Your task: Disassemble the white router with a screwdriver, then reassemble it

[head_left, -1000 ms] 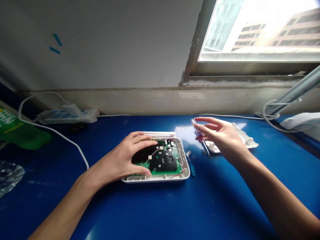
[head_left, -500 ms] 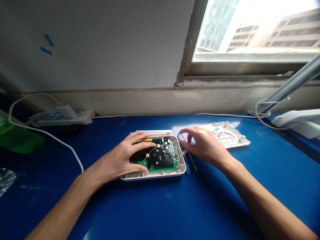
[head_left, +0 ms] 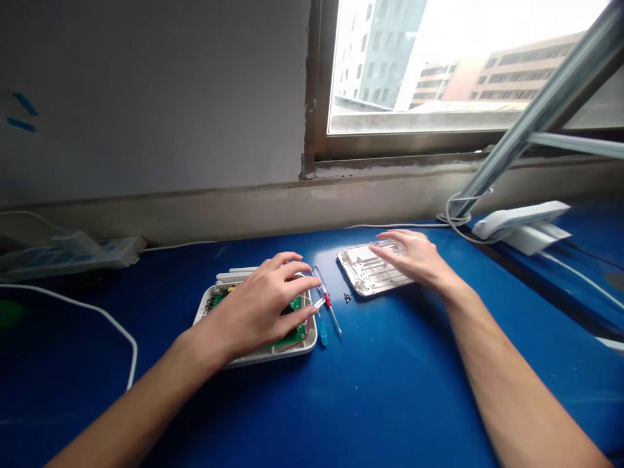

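On blue table (head_left: 380, 390), one white case (head_left: 292, 353), circuit board (head_left: 295, 335) mostly hidden by left hand (head_left: 258, 305), fingers spread; right hand (head_left: 414, 257) wide over one white cover (head_left: 363, 271); between, one screwdriver (head_left: 327, 300), one blue tool (head_left: 322, 334), several screws (head_left: 347, 297).

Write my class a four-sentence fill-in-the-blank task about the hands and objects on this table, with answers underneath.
1. The left hand is over the open white case, whose circuit board is coloured ____.
2. The right hand is at the white cover, which lies to the ____ of the case.
3. The screwdriver lies on the table, which is coloured ____.
4. The small screws lie between the screwdriver and the white ____.

Answers: green; right; blue; cover.
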The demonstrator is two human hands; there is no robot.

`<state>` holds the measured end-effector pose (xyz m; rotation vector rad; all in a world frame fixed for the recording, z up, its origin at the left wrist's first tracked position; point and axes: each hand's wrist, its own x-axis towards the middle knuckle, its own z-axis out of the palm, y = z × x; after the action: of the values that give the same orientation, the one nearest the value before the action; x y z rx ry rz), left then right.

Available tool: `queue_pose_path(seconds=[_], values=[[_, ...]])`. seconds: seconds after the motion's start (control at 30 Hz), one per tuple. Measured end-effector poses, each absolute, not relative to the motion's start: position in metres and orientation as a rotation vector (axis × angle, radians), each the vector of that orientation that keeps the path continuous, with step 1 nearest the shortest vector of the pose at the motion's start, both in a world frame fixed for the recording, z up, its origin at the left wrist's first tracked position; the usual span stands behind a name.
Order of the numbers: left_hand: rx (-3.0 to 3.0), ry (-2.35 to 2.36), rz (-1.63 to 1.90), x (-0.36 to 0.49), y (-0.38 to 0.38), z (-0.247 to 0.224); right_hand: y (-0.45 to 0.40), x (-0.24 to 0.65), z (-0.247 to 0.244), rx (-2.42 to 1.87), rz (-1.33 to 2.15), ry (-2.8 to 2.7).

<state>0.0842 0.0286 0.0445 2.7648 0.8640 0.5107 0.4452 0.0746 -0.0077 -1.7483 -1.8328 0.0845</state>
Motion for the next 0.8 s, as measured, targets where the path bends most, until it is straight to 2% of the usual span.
queue_pose_path(seconds=[0.33, 0.5, 0.63, 0.8], values=[[2.813, 0.777, 0.421, 0.130, 0.034, 0.044, 0.069, 0.459, -0.004, -1.729, 0.361, -1.863], [2.645, 0.782, 0.612, 0.122, 0.032, 0.043, 0.065, 0.465, 0.002, -1.712, 0.426, -1.715], [2.285, 0.915, 0.793, 0.106, 0.024, 0.047, 0.060, 0.445, 0.019, -1.622, 0.478, -1.636], [1.351, 0.874, 0.865, 0.086, 0.013, 0.054, 0.044, 0.357, 0.039, -1.495, 0.407, -1.645]])
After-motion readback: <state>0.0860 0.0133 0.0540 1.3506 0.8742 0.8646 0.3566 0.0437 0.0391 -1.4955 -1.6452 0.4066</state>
